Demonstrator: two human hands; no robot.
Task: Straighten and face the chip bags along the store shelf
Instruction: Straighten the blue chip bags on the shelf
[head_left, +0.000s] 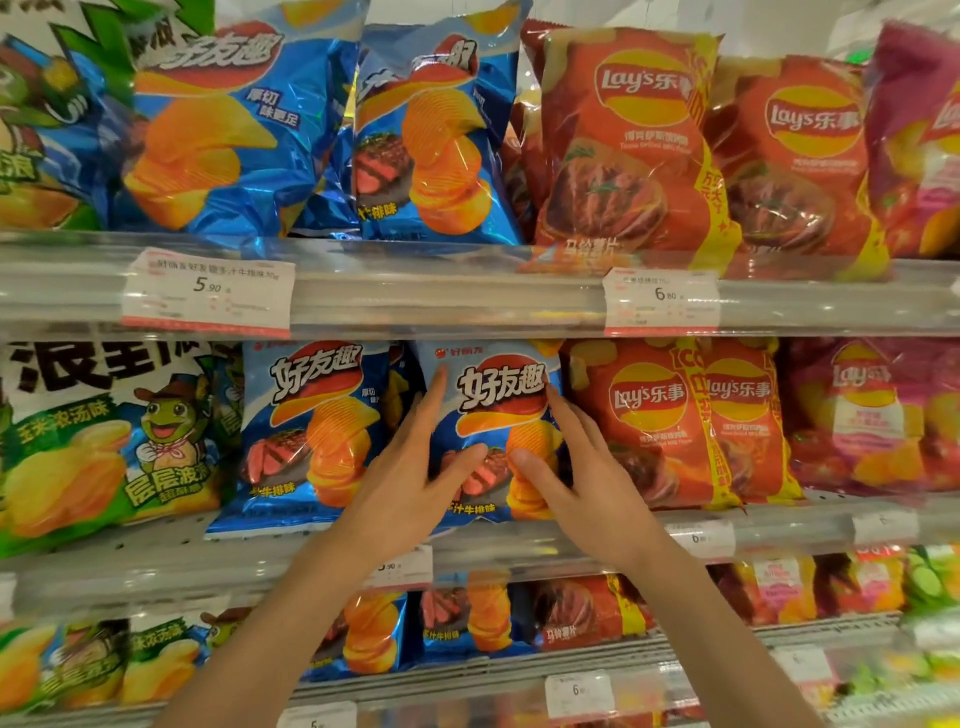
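A blue steak-flavour chip bag (498, 395) stands upright on the middle shelf (571, 535), facing out. My left hand (410, 483) grips its left side, fingers behind the edge and thumb across the front. My right hand (576, 467) grips its right side the same way. A matching blue bag (306, 426) stands just to the left, slightly tilted. Red Lay's bags (665, 421) stand to the right, touching the held bag's edge.
Green cartoon bags (98, 447) fill the middle shelf's left end, pink Lay's bags (872, 415) its right. The upper shelf (441, 291) holds leaning blue bags (431, 140) and red Lay's bags (628, 145). A lower shelf (467, 670) carries more bags. Price tags (208, 293) hang on the rails.
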